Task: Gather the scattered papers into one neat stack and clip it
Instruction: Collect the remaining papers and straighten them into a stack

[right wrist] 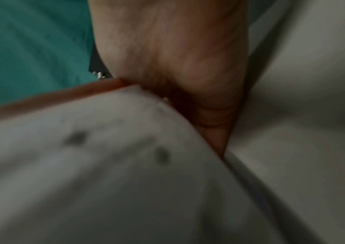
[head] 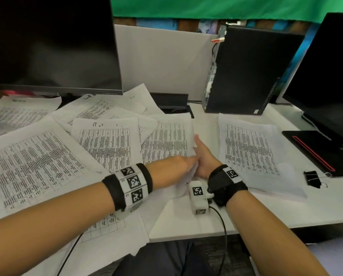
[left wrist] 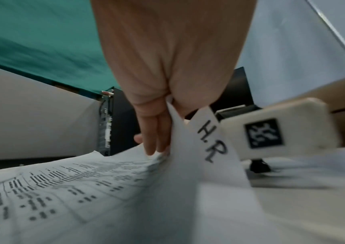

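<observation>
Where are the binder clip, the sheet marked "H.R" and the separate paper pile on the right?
binder clip (head: 312,178): head view, on its black body.
sheet marked "H.R" (left wrist: 211,142): left wrist view, on the handwritten letters.
separate paper pile (head: 250,148): head view, on the top sheet's printed table.

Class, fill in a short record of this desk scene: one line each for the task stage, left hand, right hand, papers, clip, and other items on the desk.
Stage: gathering under way; nothing clipped yet
Left hand: pinches the edge of a lifted sheet marked "H.R"
Right hand: holds the same sheet's far edge, thumb on top
Papers: printed table sheets scattered and overlapping at left; a separate pile at right
Clip: black binder clip lying on the desk, right of the pile
Other: dark monitor, computer tower, laptop
</observation>
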